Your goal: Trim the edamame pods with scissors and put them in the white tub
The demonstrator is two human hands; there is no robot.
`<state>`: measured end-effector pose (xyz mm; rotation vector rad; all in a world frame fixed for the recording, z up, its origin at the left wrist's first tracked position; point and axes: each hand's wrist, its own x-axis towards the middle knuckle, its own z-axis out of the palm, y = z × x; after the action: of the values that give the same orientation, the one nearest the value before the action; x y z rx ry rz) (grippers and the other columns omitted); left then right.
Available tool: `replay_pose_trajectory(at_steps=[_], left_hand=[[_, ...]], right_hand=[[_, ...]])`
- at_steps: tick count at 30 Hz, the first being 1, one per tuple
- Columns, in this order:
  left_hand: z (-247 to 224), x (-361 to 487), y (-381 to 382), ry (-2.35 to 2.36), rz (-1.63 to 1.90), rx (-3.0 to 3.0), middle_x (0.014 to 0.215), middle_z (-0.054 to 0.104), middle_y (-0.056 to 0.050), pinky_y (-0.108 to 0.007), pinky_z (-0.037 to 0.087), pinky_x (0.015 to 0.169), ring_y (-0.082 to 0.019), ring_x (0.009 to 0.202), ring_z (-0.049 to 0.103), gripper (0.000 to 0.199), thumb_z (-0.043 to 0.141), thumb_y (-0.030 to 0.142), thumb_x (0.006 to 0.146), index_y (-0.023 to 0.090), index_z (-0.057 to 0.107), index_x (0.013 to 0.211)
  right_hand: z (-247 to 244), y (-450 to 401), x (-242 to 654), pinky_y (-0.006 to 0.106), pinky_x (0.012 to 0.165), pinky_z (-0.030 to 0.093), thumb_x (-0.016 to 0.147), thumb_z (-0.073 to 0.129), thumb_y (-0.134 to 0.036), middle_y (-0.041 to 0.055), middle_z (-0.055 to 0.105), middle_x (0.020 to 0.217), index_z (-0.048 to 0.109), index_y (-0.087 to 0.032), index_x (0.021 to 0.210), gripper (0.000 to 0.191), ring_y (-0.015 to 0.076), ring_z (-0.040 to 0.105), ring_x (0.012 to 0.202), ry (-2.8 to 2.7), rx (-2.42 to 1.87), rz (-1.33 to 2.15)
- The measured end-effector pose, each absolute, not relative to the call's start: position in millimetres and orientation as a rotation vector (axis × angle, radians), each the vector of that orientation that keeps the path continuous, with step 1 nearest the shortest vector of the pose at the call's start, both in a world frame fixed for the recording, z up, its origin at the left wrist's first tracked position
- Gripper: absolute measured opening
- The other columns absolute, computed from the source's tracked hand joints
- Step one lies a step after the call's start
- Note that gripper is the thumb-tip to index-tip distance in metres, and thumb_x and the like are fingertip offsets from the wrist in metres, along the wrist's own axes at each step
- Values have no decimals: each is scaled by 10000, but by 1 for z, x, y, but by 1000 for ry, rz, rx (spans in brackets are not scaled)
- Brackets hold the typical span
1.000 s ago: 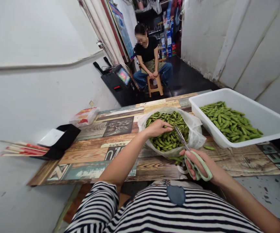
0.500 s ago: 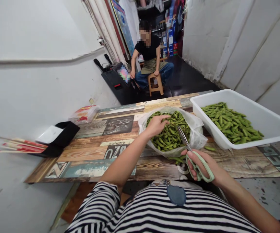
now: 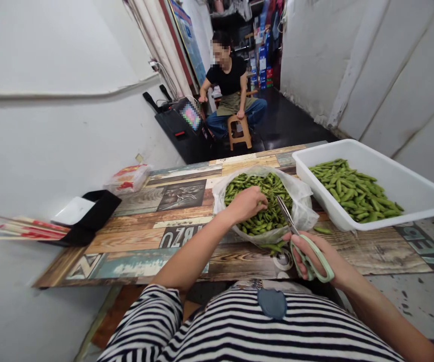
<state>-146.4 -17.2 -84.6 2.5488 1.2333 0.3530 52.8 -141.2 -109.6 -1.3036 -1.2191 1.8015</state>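
My left hand [image 3: 247,204] is over the green edamame pods [image 3: 254,226] in a white plastic bag [image 3: 303,208]. Its fingers are curled together, and whatever they pinch is hidden. My right hand [image 3: 324,256] grips scissors [image 3: 315,269] with pale green handles, fingers through the loops. The blades point up and away over the bag's right side, close to my left fingertips. A few loose pods [image 3: 273,248] lie on the table just in front of the bag, and another pod [image 3: 322,230] rests to its right.
On the right of the patterned wooden table [image 3: 187,221] stands a white tub [image 3: 409,166] holding more pods. A black holder [image 3: 104,208] with chopsticks [image 3: 32,229] and a plastic packet [image 3: 127,179] sit at the left. Beyond the table, another person [image 3: 228,80] sits behind a stool [image 3: 239,131].
My left hand has shifted slightly right and nearer to me, its outstretched fingers now curled in. The scissors stay nearly in place. The other person's arm at the screen has risen.
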Motion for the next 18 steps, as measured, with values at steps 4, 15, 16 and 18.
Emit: replay_pose_trajectory(at_steps=[4, 15, 16, 18], left_hand=[[-80, -145, -22, 1229, 654, 2125, 779, 666, -39, -237, 427, 721, -132, 739, 584, 160, 622, 270, 766, 135, 690, 818], [-67, -140, -46, 1209, 683, 1872, 680, 668, -23, -215, 415, 638, -103, 633, 557, 199, 686, 314, 683, 117, 690, 714], [-67, -141, -46, 1218, 656, 1876, 676, 669, -22, -217, 417, 643, -108, 640, 562, 198, 685, 312, 682, 117, 693, 716], [-67, -142, -45, 1221, 583, 1868, 661, 670, -18, -221, 421, 650, -114, 639, 570, 198, 682, 310, 678, 119, 702, 726]], right_hand=[[-113, -142, 54, 210, 390, 396, 798, 499, -619, -62, 472, 550, 504, -190, 910, 443, 89, 465, 415, -1314, -1278, 1777], [-105, -138, 47, 207, 396, 400, 839, 434, -605, -49, 478, 543, 519, -179, 833, 435, 85, 472, 407, -1572, -1276, 1625], [-107, -138, 47, 203, 371, 388, 827, 446, -613, -55, 469, 524, 503, -185, 785, 433, 83, 458, 384, -1554, -1297, 1628], [-111, -138, 47, 200, 324, 363, 796, 476, -632, -66, 448, 493, 470, -198, 726, 440, 79, 425, 343, -1505, -1341, 1647]])
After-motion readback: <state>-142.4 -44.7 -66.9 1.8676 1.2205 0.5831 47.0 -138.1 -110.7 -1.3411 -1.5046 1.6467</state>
